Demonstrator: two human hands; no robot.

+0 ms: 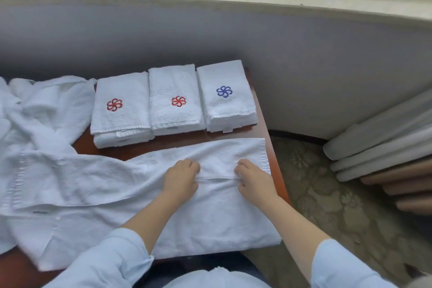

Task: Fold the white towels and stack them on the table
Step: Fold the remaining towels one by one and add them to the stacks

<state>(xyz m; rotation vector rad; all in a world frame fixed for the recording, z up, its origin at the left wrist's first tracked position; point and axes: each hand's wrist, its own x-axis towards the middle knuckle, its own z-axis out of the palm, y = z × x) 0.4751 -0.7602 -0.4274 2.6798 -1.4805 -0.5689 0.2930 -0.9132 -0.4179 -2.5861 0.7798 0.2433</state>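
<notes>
Matt, nubbly terry-cloth towel [145, 194] lies on a table [268, 133] of seemingly glossy reddish wood, beside patterned carpet [332, 206].

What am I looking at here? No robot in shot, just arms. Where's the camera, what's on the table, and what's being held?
There is no machine here. A person works with bare hands, and the single picture comes from a wide-angle camera worn on their head, looking forward and down, so you see the scene roughly as they do.

The left hand and right hand both have curled fingers on a crease in the spread towel and seem to pinch it. That towel lies across the near side of the brown table.

Behind it, three folded stacks stand in a row. The left stack and middle stack show a red emblem on top, and the right stack shows a blue one. At far left lies a loose heap of unfolded towels.
</notes>
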